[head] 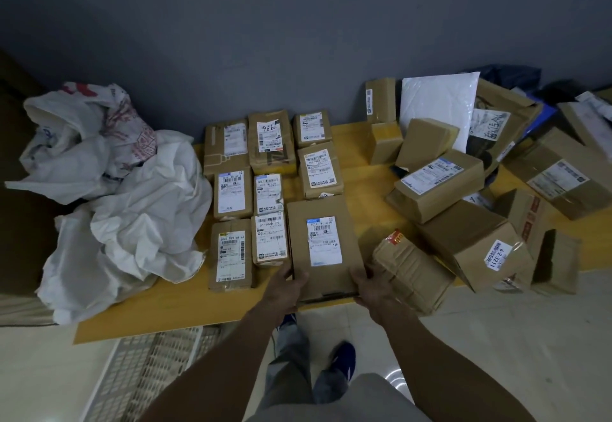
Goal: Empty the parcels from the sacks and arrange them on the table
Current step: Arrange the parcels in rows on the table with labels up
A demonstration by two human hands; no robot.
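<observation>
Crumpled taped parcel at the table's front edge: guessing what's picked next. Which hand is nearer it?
Right. The right hand grips the large box's near corner beside the crumpled parcel; the left hand grips the box's opposite corner.

Bare forearms, grey trousers, dark blue shoes.

Yellow table. Left end: crumpled white sacks. Middle: labelled parcels in rows; right end: loose parcel heap.
</observation>
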